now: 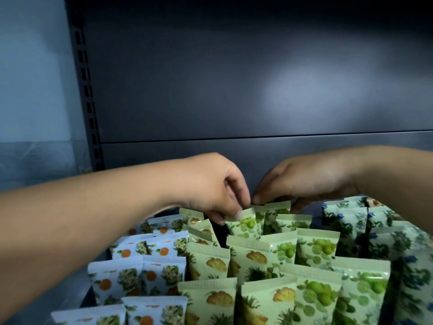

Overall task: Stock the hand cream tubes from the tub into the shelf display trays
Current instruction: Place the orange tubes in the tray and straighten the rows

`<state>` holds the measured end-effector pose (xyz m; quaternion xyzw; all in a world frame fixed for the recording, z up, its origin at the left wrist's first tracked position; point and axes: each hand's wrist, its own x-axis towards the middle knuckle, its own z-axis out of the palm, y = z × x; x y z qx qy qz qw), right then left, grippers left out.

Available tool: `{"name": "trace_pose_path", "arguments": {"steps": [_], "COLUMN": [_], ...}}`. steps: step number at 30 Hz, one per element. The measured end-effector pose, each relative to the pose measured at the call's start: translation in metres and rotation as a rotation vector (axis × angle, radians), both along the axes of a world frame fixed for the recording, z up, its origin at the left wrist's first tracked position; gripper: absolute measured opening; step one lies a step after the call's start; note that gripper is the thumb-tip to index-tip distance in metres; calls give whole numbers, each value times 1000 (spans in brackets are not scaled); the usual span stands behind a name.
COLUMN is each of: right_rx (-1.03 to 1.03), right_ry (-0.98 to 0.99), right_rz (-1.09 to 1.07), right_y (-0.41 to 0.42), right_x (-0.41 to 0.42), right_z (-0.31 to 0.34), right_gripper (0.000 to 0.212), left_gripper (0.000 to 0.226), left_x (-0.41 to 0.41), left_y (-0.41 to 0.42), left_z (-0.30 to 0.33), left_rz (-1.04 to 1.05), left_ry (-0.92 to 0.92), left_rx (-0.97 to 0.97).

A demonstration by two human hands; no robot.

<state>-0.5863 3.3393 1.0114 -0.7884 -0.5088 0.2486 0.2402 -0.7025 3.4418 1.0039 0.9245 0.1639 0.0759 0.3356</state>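
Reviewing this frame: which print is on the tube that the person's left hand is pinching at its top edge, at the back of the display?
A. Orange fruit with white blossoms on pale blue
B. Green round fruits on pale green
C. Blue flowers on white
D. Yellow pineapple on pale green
B: the left hand pinches the crimped top of the pale green tube printed with green round fruits, in the back row.

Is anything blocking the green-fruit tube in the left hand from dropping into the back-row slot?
Nothing visible does. The left hand pinches the pale green, green-fruit printed tube by its crimped top, with a dark gap open just left of it.
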Motion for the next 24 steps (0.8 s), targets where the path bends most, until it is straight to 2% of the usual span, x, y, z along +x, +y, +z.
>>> {"name": "trace_pose_path", "arguments": {"steps": [4,11,15,20,24], "right_rx": [13,37,-37,-46,-61], "right_ry": [21,68,31,-21,-50], "right_rz": [-7,-10,83,128,158], "right_y": [-2,-6,-9,-7,-5], "right_x": [0,6,6,12,13], "right_z": [0,0,-2,-1,-2], "right_gripper": [16,23,9,15,16], "left_gripper": [28,30,31,28,27], "left_x": [4,13,15,10,9], "left_y": [-2,-10,-9,-6,-5], "left_z": [1,0,1,2,2], "left_rz": [-28,-57,-59,-64,-51], "left_ry": [-41,-87,-104,-88,-90], "left_rx": [-21,71,132,31,35]}}
